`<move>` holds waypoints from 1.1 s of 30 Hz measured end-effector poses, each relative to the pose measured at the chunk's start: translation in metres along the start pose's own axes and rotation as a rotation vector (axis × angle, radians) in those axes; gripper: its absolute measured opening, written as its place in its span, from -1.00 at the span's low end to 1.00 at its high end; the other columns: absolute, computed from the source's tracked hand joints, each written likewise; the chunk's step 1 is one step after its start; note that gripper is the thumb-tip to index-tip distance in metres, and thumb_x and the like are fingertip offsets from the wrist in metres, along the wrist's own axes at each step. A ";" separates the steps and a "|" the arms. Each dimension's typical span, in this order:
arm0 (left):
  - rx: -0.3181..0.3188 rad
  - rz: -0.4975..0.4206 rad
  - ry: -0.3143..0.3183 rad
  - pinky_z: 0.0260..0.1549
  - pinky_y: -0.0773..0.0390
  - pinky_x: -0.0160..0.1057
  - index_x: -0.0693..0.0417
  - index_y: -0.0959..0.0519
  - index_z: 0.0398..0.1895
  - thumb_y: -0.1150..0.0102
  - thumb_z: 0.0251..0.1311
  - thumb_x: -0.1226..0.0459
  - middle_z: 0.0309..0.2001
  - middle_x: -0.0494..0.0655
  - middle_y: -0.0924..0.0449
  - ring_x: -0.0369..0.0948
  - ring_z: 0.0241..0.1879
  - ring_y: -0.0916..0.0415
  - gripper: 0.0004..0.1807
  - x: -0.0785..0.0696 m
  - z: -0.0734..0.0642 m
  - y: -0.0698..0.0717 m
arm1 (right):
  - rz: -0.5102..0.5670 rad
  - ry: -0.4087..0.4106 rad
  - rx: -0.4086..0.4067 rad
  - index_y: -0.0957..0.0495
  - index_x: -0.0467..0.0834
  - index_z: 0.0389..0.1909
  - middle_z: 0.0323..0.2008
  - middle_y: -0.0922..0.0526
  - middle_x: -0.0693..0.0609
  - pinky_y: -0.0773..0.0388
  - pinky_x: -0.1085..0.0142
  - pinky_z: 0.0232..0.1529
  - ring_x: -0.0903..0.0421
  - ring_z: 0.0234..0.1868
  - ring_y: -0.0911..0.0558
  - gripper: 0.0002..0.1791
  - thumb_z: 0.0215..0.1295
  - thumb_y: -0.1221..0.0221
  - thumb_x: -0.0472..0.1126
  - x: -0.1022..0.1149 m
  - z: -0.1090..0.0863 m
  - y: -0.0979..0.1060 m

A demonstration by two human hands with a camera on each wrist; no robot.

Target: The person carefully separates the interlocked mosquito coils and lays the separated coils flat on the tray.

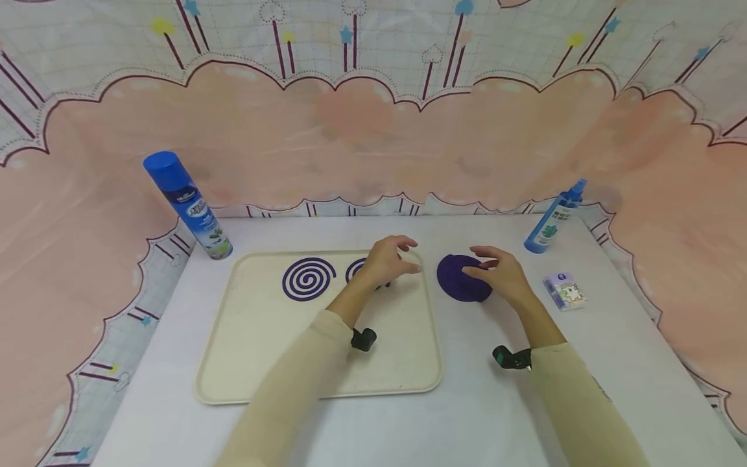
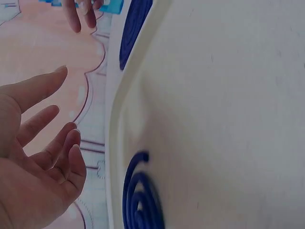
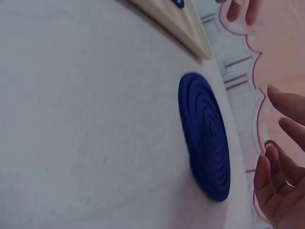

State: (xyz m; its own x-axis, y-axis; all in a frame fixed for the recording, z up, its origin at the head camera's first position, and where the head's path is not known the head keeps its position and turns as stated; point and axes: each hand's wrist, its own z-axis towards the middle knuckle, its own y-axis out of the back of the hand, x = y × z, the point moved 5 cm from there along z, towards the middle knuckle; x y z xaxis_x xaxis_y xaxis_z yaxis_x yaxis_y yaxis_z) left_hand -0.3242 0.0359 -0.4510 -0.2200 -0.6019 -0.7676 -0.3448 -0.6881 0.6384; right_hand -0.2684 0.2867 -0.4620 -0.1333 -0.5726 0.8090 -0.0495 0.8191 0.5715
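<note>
Two dark blue mosquito coils lie on the cream tray (image 1: 245, 337): one whole spiral (image 1: 309, 279) in full view, the second coil (image 1: 355, 267) partly covered by my left hand (image 1: 390, 261). That hand hovers over the tray's far right corner, fingers loosely bent and holding nothing. Right of the tray, a round, tightly wound blue mosquito coil disc (image 1: 457, 280) rests on the table. My right hand (image 1: 500, 272) hangs above its right side, thumb and fingers apart. The right wrist view shows a gap between this hand (image 3: 283, 176) and the coil disc (image 3: 206, 136).
A blue aerosol can (image 1: 195, 211) stands behind the tray's far left corner. At the right stand a blue spray bottle (image 1: 551, 222) and a small purple-and-white box (image 1: 564, 291). A patterned cloth backdrop (image 1: 262, 143) rises behind the white table (image 1: 478, 415).
</note>
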 end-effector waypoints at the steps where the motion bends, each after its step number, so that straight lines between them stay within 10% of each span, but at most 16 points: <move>1: 0.008 0.002 -0.006 -0.14 -0.56 -0.18 -0.01 -0.58 0.26 -0.49 0.10 0.14 0.21 0.07 -0.63 -0.04 -0.01 -0.59 -0.39 -0.002 0.002 -0.005 | 0.004 -0.017 -0.005 -0.39 -0.12 0.44 0.47 -0.40 -0.18 -0.54 0.29 0.09 -0.18 0.33 -0.44 -0.28 0.33 -0.34 0.01 -0.005 -0.001 0.002; 6: 0.045 0.011 -0.026 0.05 -0.60 -0.11 0.02 -0.58 0.26 -0.51 0.06 0.14 0.25 0.10 -0.62 -0.03 0.03 -0.62 -0.36 -0.008 0.009 -0.031 | 0.012 -0.104 -0.007 -0.37 -0.07 0.46 0.47 -0.39 -0.17 -0.55 0.43 -0.05 -0.14 0.33 -0.43 -0.25 0.30 -0.36 0.03 -0.029 -0.006 0.008; 15: 0.002 0.072 -0.029 0.21 -0.55 -0.05 -0.03 -0.58 0.27 -0.55 0.02 0.12 0.16 0.07 -0.70 0.03 0.20 -0.55 -0.32 -0.016 0.019 -0.062 | -0.010 -0.144 -0.024 -0.36 -0.09 0.47 0.54 -0.28 -0.23 -0.27 -0.20 0.51 -0.29 0.52 -0.27 -0.26 0.32 -0.35 0.00 -0.051 -0.009 0.012; 33: 0.023 0.329 0.019 0.36 -0.23 0.10 -0.10 -0.50 0.30 -0.53 0.04 -0.06 0.37 -0.07 -0.49 0.00 0.41 -0.26 -0.26 -0.023 0.022 -0.097 | -0.066 -0.085 -0.022 -0.39 -0.15 0.44 0.52 -0.29 -0.28 -0.25 -0.10 0.55 -0.30 0.54 -0.27 -0.29 0.32 -0.35 -0.05 -0.056 -0.010 0.001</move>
State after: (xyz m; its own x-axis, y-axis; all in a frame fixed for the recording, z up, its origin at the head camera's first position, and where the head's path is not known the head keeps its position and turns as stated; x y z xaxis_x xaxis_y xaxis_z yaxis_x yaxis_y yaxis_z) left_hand -0.3061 0.1256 -0.4960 -0.3060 -0.7979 -0.5194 -0.2791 -0.4464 0.8502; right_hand -0.2513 0.3197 -0.5055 -0.2135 -0.6196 0.7553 -0.0390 0.7780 0.6271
